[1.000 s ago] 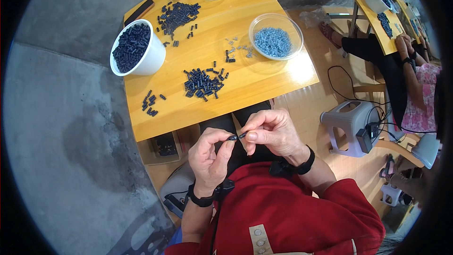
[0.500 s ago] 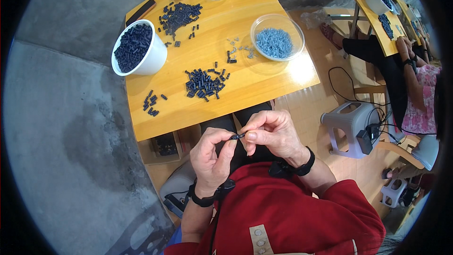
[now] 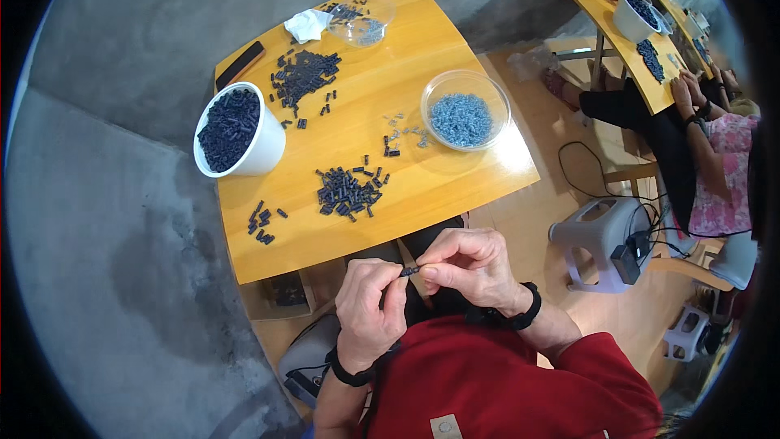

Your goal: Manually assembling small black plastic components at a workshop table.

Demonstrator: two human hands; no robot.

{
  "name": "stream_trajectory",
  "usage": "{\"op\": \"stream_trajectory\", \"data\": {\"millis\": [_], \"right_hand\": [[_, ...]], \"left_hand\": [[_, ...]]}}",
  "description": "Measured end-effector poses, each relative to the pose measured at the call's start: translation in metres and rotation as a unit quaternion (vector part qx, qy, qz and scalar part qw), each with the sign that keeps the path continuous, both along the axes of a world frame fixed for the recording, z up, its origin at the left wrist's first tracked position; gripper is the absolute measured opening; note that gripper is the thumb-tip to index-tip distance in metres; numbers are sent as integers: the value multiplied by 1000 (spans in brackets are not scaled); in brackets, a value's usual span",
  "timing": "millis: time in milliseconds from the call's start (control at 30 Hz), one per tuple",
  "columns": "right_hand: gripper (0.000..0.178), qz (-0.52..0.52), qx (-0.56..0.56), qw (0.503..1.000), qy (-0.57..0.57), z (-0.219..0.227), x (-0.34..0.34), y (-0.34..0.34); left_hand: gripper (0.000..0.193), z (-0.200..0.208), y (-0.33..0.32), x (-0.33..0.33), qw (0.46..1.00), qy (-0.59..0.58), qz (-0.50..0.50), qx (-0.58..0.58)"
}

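Observation:
Just off the table's near edge, my left hand (image 3: 372, 309) and my right hand (image 3: 470, 270) meet fingertip to fingertip. Between them is a small black cylindrical piece (image 3: 409, 271). The left thumb and forefinger pinch one end of it; the right ones close on its other end, where anything smaller is too tiny to make out. A pile of like black pieces (image 3: 348, 191) lies on the yellow table (image 3: 366, 126) beyond my hands. Farther right, a round clear tub (image 3: 465, 110) holds many small pale-blue translucent parts.
A white bucket (image 3: 258, 146) full of black pieces stands at the table's left. Behind it are a larger black pile (image 3: 305, 77), a dark phone-like slab (image 3: 240, 65), white tissue (image 3: 308, 25) and another clear tub (image 3: 361, 23). A grey stool (image 3: 597, 244) and a seated co-worker (image 3: 719, 171) are to the right.
The view has tilted, so the table and its things sit lower in the picture. Both hands still pinch the black piece, which now lies nearly level between them.

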State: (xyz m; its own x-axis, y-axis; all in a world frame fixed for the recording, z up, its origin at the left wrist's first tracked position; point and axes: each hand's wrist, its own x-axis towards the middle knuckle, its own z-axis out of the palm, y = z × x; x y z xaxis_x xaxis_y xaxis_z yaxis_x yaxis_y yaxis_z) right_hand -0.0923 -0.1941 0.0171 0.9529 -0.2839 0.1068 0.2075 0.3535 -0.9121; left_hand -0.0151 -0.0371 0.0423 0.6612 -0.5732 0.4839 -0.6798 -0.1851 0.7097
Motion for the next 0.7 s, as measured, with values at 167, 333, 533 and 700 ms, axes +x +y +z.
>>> {"op": "stream_trajectory", "data": {"millis": [167,333,533,700], "right_hand": [[6,2,-35,999,-3,0,3,-4],[7,26,-13,999,36,0,1,-6],[12,135,223,963,71,-27,1,-20],[29,241,349,901,90,-41,5,-20]], "left_hand": [[17,-3,-4,2,1000,-5,-22,8],[20,-5,-10,4,999,-12,-27,15],[18,-8,-15,3,999,6,-41,1],[20,-7,-17,4,997,-31,-63,8]]}}
